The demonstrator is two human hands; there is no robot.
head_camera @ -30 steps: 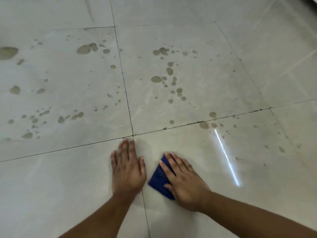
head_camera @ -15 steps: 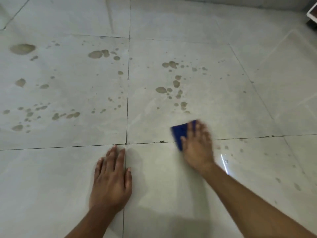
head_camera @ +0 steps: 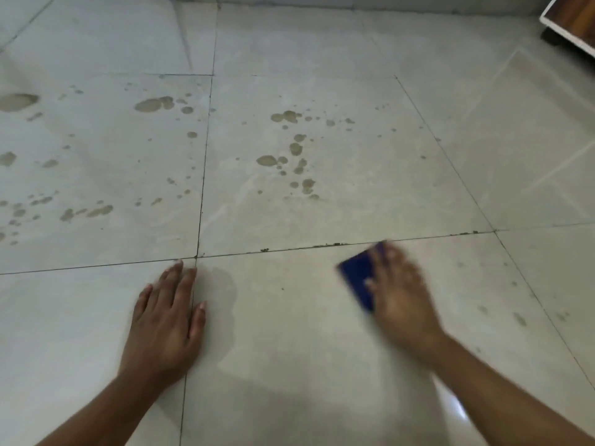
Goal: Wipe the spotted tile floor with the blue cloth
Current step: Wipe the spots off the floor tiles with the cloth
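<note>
The tile floor (head_camera: 338, 333) fills nearly the whole view, pale grey and glossy, cut by thin dark grout lines (head_camera: 203, 188) that meet in a cross just beyond the fingertips of the left hand. Ahead of both hands, on the two tiles past that cross, lie scattered brownish spots (head_camera: 267, 160), large blotches mixed with small flecks; a further spread of them runs off to the left of the left hand, and a few faint marks sit to the right of the right hand. Far ahead and to the right of the right hand, at the corner of the view, stands the edge of a piece of wooden furniture (head_camera: 570, 20) with a white rim. The left hand (head_camera: 167, 323) lies flat on the floor, palm down, fingers straight and close together, holding nothing, its thumb side resting along the grout line that runs toward the person. The right hand (head_camera: 399, 297) is blurred; it lies palm down on top of the blue cloth (head_camera: 359, 278) with its fingers laid out over it, pressing it to the floor, though the blur hides how the fingertips sit. The cloth is dark blue and appears folded flat; it shows from under the thumb side of the right hand, on the near tile just short of the cross grout line, well to the right of the left hand.
</note>
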